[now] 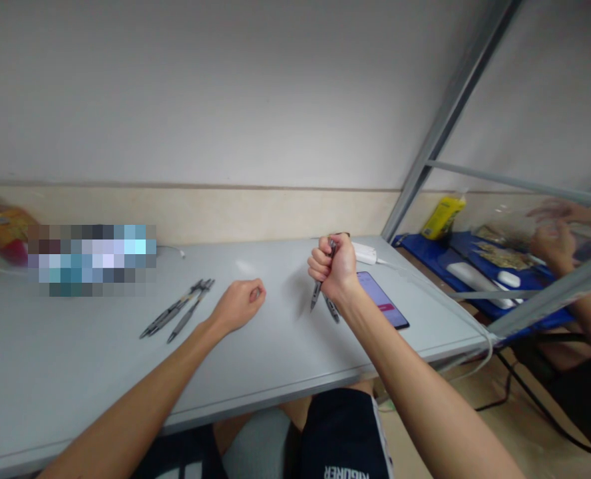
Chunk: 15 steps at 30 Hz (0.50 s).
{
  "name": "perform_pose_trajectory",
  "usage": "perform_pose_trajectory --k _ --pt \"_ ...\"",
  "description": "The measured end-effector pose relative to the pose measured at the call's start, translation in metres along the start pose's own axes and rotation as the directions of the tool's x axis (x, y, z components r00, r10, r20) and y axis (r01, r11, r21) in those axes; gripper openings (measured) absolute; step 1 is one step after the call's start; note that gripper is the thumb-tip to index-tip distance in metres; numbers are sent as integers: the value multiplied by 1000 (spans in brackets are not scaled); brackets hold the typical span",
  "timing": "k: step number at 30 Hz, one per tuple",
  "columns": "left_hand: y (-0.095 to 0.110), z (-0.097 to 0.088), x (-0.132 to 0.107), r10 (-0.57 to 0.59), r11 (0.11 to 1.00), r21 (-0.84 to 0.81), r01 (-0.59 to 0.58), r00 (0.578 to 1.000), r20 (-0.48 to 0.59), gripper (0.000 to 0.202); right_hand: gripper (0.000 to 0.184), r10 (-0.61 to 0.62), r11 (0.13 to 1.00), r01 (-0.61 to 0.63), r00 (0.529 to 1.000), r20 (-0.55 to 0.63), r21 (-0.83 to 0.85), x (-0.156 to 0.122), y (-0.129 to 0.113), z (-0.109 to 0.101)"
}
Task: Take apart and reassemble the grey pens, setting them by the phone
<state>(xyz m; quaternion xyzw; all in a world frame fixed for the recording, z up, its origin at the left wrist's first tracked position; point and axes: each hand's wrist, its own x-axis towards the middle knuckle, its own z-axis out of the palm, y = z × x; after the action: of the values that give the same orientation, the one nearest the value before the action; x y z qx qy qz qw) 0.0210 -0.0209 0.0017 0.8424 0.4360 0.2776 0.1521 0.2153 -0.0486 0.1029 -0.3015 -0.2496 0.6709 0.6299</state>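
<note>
The right grip is clenched firmly around a slim grey pen, its tapered end poking out below the fist and slanting down over the smooth, pale-grey bench. Just under that fist a second pen leans the other way; held or lying loose, I can't tell. Over to the left grip, curled into a fist, contents hidden from here. Beside it, further left, narrow grey pens lie bunched aslant. Out right, a flat, glossy phone sits partly behind the forearm, a boxy white adapter beyond the wrist.
</note>
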Motion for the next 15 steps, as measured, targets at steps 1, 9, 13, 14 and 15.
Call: perform_pose_trajectory --k 1,9,13,14,15 --pt "0 0 0 -1 1000 2 1 1000 1 18 31 -3 1000 3 1000 3 3 0 0 0" --pt "0 0 0 -4 1000 8 4 1000 4 18 31 -30 1000 30 1000 -4 -5 0 0 0" --pt "-1 1 0 -2 1000 13 2 1000 2 20 37 -45 999 45 999 7 -2 0 0 -1" --pt "-1 1 0 -4 1000 15 4 1000 3 20 37 -42 999 42 999 1 -6 0 0 -1" --pt "-1 1 0 -5 1000 17 5 1000 5 20 35 -41 999 41 999 -6 -12 0 0 -1"
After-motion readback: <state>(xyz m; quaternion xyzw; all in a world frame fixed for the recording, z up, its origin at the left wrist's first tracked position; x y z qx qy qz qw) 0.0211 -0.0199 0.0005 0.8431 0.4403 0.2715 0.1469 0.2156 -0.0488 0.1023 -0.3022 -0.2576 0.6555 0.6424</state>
